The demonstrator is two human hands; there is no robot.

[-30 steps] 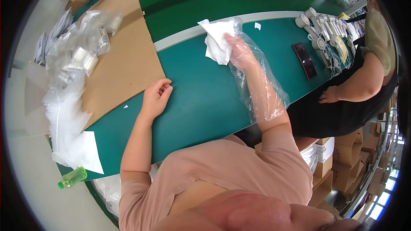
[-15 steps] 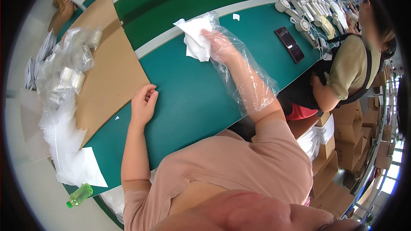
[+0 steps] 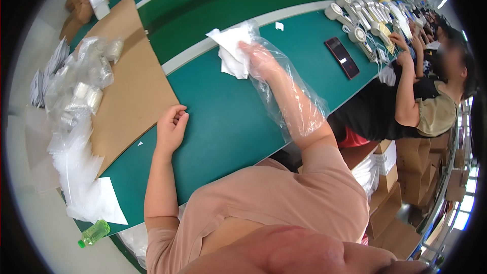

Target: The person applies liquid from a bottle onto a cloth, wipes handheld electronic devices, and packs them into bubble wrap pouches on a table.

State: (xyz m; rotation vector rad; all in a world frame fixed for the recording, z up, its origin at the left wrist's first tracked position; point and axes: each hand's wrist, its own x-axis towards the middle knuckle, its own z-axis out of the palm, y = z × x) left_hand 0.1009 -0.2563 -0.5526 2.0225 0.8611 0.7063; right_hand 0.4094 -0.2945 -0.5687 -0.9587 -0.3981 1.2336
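My right hand (image 3: 261, 61) is inside a clear plastic bag (image 3: 299, 91) that reaches down the forearm. Through the film its fingers are closed on a white cloth (image 3: 232, 55), which lies crumpled against the far part of the green table (image 3: 223, 122). Part of the bag bunches up behind the cloth. My left hand (image 3: 173, 128) rests on the table beside the edge of a cardboard sheet (image 3: 137, 66), its fingers curled in and no object showing in them.
Bubble-wrapped items (image 3: 86, 91) and white foam sheets (image 3: 76, 172) lie on the left. A green bottle (image 3: 95, 232) is at the near-left corner. On the right are a phone (image 3: 342, 58) and rows of white corded devices (image 3: 357, 34). A co-worker (image 3: 436, 106) sits beside them.
My hands have barely moved; the cloth has shifted slightly. The co-worker on the right has leaned away and now reaches toward the white devices. At the far left, another person's hands have moved a white box.
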